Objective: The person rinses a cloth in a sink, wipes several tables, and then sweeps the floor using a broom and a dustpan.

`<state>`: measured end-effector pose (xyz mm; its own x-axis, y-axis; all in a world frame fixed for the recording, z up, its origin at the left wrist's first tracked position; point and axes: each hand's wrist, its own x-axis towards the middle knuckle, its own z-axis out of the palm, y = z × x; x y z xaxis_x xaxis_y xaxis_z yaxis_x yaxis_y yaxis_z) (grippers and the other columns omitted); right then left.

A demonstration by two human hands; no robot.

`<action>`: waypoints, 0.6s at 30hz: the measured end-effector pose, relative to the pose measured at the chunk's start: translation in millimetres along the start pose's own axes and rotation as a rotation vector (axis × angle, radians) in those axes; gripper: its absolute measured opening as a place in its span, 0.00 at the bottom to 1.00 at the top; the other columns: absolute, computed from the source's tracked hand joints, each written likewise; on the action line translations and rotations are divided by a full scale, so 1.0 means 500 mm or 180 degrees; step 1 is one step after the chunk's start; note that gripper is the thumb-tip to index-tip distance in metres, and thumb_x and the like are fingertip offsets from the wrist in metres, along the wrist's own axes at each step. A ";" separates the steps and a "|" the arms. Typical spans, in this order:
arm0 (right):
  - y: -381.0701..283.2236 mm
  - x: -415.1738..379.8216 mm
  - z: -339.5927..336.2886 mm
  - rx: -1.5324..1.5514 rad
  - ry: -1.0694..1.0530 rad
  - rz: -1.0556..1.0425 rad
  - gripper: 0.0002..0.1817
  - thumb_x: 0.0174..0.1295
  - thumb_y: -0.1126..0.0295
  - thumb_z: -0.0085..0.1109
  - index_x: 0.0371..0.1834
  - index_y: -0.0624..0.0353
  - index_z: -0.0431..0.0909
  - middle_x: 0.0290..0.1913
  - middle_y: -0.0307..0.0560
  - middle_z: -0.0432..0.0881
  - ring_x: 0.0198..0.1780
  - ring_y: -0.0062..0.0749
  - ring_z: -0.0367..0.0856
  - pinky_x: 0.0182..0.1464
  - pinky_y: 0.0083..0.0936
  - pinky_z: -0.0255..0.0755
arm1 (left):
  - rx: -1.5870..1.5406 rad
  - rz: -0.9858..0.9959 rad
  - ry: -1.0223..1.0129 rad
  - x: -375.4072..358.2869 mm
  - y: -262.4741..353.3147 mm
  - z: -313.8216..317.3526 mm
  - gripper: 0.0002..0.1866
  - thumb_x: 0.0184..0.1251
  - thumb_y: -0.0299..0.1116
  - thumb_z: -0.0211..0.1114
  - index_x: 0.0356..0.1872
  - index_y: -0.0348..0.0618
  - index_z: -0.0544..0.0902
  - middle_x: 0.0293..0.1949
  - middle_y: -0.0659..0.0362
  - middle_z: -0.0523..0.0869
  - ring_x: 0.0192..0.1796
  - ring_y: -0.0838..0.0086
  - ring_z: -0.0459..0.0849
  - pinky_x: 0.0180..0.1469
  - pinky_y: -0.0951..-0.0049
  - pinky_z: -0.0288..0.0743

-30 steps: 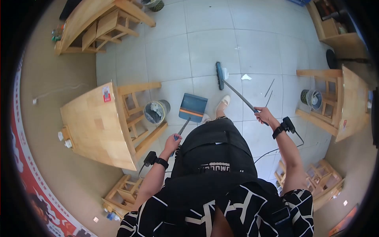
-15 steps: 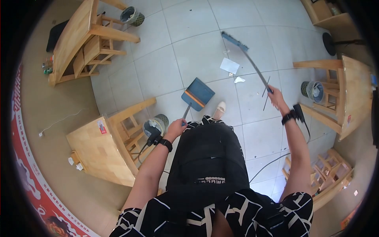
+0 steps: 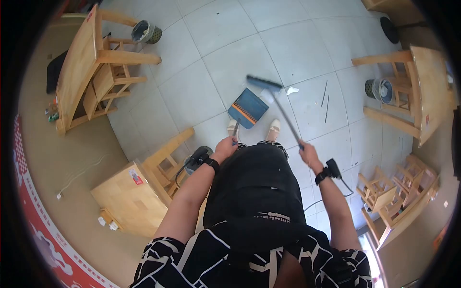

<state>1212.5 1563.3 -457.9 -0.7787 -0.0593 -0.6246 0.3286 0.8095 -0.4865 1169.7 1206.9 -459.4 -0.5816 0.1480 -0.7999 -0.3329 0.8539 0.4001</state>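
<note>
My left hand (image 3: pixel 225 148) is closed round the handle of a dustpan (image 3: pixel 249 105), a dark blue-grey pan with an orange strip, lying on the floor in front of my feet. My right hand (image 3: pixel 309 156) grips the long grey handle of a broom (image 3: pixel 285 113). The broom head (image 3: pixel 264 83) is down on the tiles just beyond the dustpan's front edge. Partly under the bristles and handle lies a sheet of white paper (image 3: pixel 267 96). A crumpled white scrap (image 3: pixel 292 90) rests right of the broom head. Two thin dark sticks (image 3: pixel 326 103) lie farther right.
Wooden tables stand at the near left (image 3: pixel 129 194), far left (image 3: pixel 77 72) and right (image 3: pixel 427 96). Waste bins are by the far-left table (image 3: pixel 146 32) and the right table (image 3: pixel 379 90). Wooden stools (image 3: pixel 377 192) are at the lower right. Cables hang from my wrists.
The broom head has come nearer and left, to the dustpan, and the paper has shifted with it. My right hand has moved inward and down. Both shoes now show.
</note>
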 end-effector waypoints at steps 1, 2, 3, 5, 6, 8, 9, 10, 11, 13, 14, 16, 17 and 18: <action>-0.015 -0.036 0.017 0.0120 0.0009 -0.0116 0.24 0.46 0.72 0.50 0.52 0.57 0.68 0.34 0.62 0.76 0.37 0.53 0.75 0.41 0.37 0.69 | 0.0015 0.0037 -0.0029 -0.001 -0.012 -0.004 0.11 0.48 0.37 0.58 0.34 0.47 0.77 0.34 0.52 0.80 0.40 0.58 0.78 0.42 0.65 0.71; -0.025 -0.066 0.023 0.0119 0.0034 -0.0081 0.24 0.46 0.72 0.50 0.52 0.57 0.68 0.34 0.62 0.76 0.37 0.53 0.75 0.41 0.37 0.69 | -0.0052 0.0027 -0.0032 -0.002 -0.026 -0.009 0.11 0.48 0.36 0.57 0.34 0.47 0.77 0.33 0.52 0.80 0.39 0.58 0.77 0.42 0.65 0.71; -0.043 -0.095 0.020 0.0536 -0.0210 0.0292 0.24 0.47 0.72 0.51 0.52 0.56 0.68 0.30 0.60 0.77 0.31 0.47 0.76 0.36 0.33 0.70 | -0.0109 0.0023 -0.0038 -0.002 -0.038 -0.015 0.10 0.48 0.36 0.57 0.33 0.47 0.77 0.33 0.52 0.80 0.39 0.58 0.77 0.41 0.64 0.70; -0.069 -0.155 0.025 0.0993 -0.0404 0.0721 0.24 0.47 0.73 0.51 0.53 0.56 0.68 0.26 0.58 0.77 0.25 0.41 0.78 0.30 0.30 0.71 | -0.0091 0.0136 -0.0089 -0.005 -0.051 -0.030 0.10 0.48 0.36 0.57 0.32 0.47 0.77 0.33 0.52 0.80 0.39 0.57 0.77 0.41 0.64 0.71; -0.072 -0.185 0.030 0.1285 -0.0326 0.0921 0.24 0.49 0.74 0.50 0.53 0.53 0.68 0.22 0.49 0.73 0.18 0.29 0.70 0.20 0.23 0.65 | -0.0107 0.0202 -0.0104 -0.005 -0.058 -0.034 0.10 0.48 0.37 0.57 0.32 0.47 0.77 0.32 0.52 0.80 0.38 0.57 0.77 0.40 0.64 0.71; -0.072 -0.232 0.041 0.1599 -0.0210 0.1161 0.24 0.51 0.75 0.49 0.54 0.51 0.68 0.17 0.41 0.68 0.10 0.17 0.63 0.10 0.17 0.59 | -0.0046 0.0284 -0.0124 -0.009 -0.073 -0.043 0.09 0.48 0.37 0.57 0.31 0.46 0.76 0.32 0.52 0.80 0.38 0.57 0.78 0.39 0.63 0.71; -0.068 -0.249 0.043 0.1679 0.0027 0.1348 0.24 0.51 0.75 0.49 0.55 0.51 0.68 0.17 0.39 0.68 0.10 0.17 0.63 0.09 0.17 0.59 | -0.0017 0.0326 -0.0096 -0.009 -0.080 -0.047 0.09 0.48 0.37 0.57 0.30 0.46 0.76 0.32 0.52 0.80 0.37 0.57 0.78 0.39 0.63 0.71; -0.062 -0.263 0.043 0.1755 0.0261 0.1532 0.24 0.51 0.75 0.48 0.55 0.50 0.67 0.17 0.38 0.68 0.11 0.18 0.64 0.09 0.18 0.59 | 0.0002 0.0361 -0.0127 -0.010 -0.088 -0.050 0.09 0.48 0.37 0.57 0.30 0.46 0.76 0.32 0.52 0.80 0.37 0.57 0.78 0.39 0.63 0.71; -0.051 -0.263 0.040 0.1765 0.0384 0.1670 0.25 0.51 0.75 0.47 0.56 0.51 0.66 0.16 0.37 0.67 0.10 0.18 0.63 0.08 0.18 0.58 | 0.0085 0.0474 -0.0148 -0.010 -0.097 -0.054 0.09 0.48 0.37 0.57 0.31 0.46 0.76 0.31 0.53 0.80 0.37 0.57 0.78 0.39 0.63 0.71; -0.033 -0.237 0.016 0.1960 0.0665 0.1805 0.24 0.50 0.76 0.47 0.55 0.53 0.67 0.13 0.38 0.67 0.09 0.20 0.64 0.10 0.20 0.59 | 0.0164 0.0583 -0.0194 -0.012 -0.103 -0.051 0.09 0.49 0.37 0.57 0.31 0.46 0.76 0.31 0.53 0.80 0.37 0.57 0.78 0.39 0.63 0.71; -0.015 -0.209 0.006 0.1959 0.0754 0.1844 0.25 0.49 0.76 0.46 0.55 0.54 0.67 0.12 0.37 0.66 0.09 0.20 0.64 0.10 0.20 0.59 | 0.0267 0.0642 -0.0250 -0.011 -0.104 -0.051 0.09 0.49 0.37 0.58 0.31 0.47 0.76 0.31 0.53 0.80 0.37 0.58 0.78 0.39 0.63 0.71; 0.011 -0.146 0.004 0.1969 0.0847 0.1894 0.25 0.49 0.76 0.46 0.55 0.55 0.67 0.11 0.36 0.65 0.09 0.20 0.64 0.10 0.20 0.59 | 0.0382 0.0706 -0.0318 -0.011 -0.094 -0.046 0.10 0.49 0.37 0.58 0.32 0.47 0.76 0.32 0.53 0.80 0.38 0.58 0.78 0.40 0.63 0.71; 0.011 -0.116 0.008 0.2168 0.0879 0.1972 0.25 0.49 0.76 0.46 0.55 0.56 0.67 0.11 0.36 0.65 0.09 0.20 0.63 0.10 0.20 0.60 | 0.0577 0.0735 -0.0335 -0.010 -0.080 -0.039 0.10 0.49 0.37 0.58 0.33 0.48 0.77 0.32 0.53 0.80 0.38 0.58 0.78 0.40 0.63 0.71; 0.007 -0.102 0.022 0.2368 0.0917 0.2057 0.25 0.49 0.76 0.47 0.55 0.56 0.66 0.10 0.35 0.64 0.09 0.20 0.63 0.10 0.20 0.60 | 0.0774 0.0770 -0.0358 -0.009 -0.066 -0.032 0.10 0.49 0.37 0.58 0.34 0.48 0.77 0.33 0.53 0.80 0.39 0.59 0.78 0.41 0.63 0.71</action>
<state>1259.1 1562.7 -434.3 -0.4019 0.4813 -0.7790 0.9024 0.0640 -0.4261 1171.3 1170.0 -461.8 -0.5321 0.4029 -0.7447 -0.0013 0.8791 0.4766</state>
